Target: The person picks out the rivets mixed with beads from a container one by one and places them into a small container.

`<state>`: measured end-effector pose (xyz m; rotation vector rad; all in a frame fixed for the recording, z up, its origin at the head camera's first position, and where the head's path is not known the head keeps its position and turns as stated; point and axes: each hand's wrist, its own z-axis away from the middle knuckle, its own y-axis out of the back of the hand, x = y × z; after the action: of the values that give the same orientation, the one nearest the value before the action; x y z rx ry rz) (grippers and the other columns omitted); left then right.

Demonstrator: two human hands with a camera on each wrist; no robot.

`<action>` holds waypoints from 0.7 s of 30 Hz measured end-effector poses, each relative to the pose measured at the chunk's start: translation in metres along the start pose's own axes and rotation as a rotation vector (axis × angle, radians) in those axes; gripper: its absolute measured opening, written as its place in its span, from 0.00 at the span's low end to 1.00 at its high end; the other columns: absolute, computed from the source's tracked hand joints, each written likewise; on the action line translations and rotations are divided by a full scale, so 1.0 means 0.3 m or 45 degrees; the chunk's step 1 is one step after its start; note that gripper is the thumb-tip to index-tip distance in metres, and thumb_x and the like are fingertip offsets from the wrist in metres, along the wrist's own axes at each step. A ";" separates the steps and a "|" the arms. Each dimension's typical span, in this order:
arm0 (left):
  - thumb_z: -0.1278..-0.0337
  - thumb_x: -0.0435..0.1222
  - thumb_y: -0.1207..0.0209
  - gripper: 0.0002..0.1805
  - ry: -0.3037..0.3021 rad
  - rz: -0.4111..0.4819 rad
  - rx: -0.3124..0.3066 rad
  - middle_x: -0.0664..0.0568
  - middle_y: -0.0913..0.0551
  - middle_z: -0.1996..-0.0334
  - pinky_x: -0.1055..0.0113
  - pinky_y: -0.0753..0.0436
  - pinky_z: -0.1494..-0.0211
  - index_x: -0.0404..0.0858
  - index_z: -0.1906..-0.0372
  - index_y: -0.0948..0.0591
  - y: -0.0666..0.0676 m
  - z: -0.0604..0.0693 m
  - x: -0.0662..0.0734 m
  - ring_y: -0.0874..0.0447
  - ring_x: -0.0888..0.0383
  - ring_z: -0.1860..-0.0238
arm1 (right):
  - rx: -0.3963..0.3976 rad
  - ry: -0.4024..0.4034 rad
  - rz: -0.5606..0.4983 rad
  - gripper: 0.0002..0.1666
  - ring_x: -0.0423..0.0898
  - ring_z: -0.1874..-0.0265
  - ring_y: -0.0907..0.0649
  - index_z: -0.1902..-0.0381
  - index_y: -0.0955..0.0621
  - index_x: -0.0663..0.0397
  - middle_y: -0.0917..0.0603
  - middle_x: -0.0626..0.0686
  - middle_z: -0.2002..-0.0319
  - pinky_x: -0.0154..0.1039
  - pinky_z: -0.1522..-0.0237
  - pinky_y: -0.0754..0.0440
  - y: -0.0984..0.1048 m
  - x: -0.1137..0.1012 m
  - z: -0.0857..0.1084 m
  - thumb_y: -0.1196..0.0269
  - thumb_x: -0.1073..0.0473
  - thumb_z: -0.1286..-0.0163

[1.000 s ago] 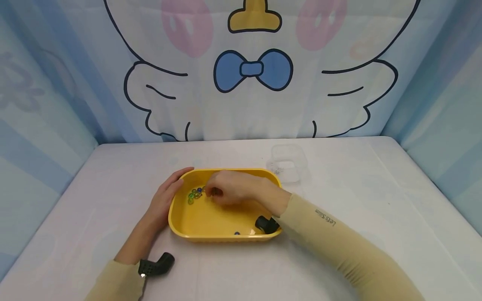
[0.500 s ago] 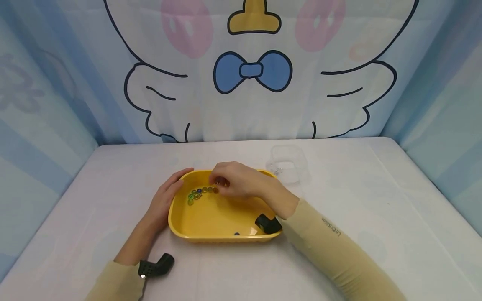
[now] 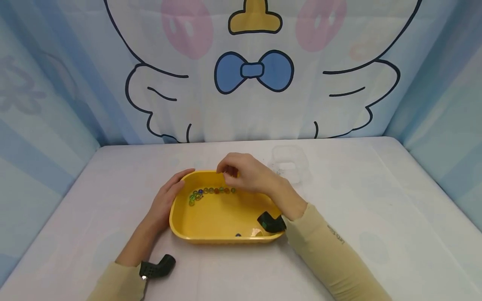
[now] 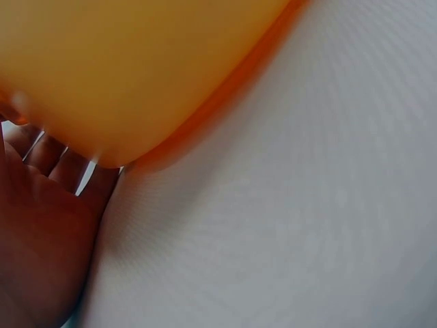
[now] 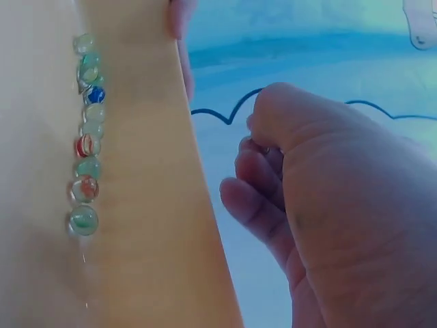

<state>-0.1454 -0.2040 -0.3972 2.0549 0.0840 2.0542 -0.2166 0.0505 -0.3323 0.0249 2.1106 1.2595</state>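
Note:
A yellow tray stands on the table, with my left hand holding its back left corner. In the left wrist view, the left fingers run along the tray's outside. Several glass marbles line up by the tray's back wall and bend forward at the left end. A lone blue marble shows by the front wall. My right hand hovers over the back rim, fingers curled and thumb near the index finger. Its fingertips hide whether anything is pinched between them.
Behind the tray's right end is a clear plastic box, with small clear things at its left side. A white cloth covers the table. A patterned curtain hangs behind it. Each wrist wears a black camera.
My right hand has risen from the marbles and moved back and to the right, over the rim. More of the marble row now shows. My left hand stays at the corner.

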 end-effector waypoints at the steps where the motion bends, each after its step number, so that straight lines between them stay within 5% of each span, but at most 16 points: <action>1: 0.18 0.45 0.62 0.26 0.002 0.000 -0.001 0.51 0.36 0.26 0.64 0.40 0.25 0.44 0.23 0.36 -0.001 0.001 0.001 0.39 0.54 0.28 | 0.016 -0.006 -0.001 0.11 0.44 0.66 0.23 0.55 0.17 0.62 0.19 0.50 0.63 0.31 0.61 0.20 0.002 0.002 0.003 0.40 0.70 0.35; 7: 0.18 0.45 0.62 0.26 0.008 0.000 -0.004 0.50 0.35 0.26 0.79 0.36 0.33 0.44 0.23 0.36 -0.004 0.004 0.003 0.38 0.53 0.29 | 0.073 -0.010 0.020 0.10 0.44 0.67 0.24 0.56 0.17 0.62 0.19 0.50 0.65 0.31 0.63 0.21 0.012 0.015 0.015 0.40 0.70 0.34; 21: 0.18 0.44 0.62 0.26 0.013 0.002 -0.007 0.51 0.35 0.26 0.66 0.40 0.26 0.45 0.24 0.35 -0.003 0.004 0.008 0.38 0.54 0.29 | 0.231 -0.040 0.047 0.09 0.44 0.69 0.24 0.57 0.15 0.61 0.17 0.51 0.64 0.39 0.64 0.19 0.088 0.035 0.048 0.40 0.70 0.34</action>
<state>-0.1441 -0.2029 -0.3951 2.0420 0.0787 2.0641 -0.2248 0.0794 -0.3215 0.1629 2.1995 1.0773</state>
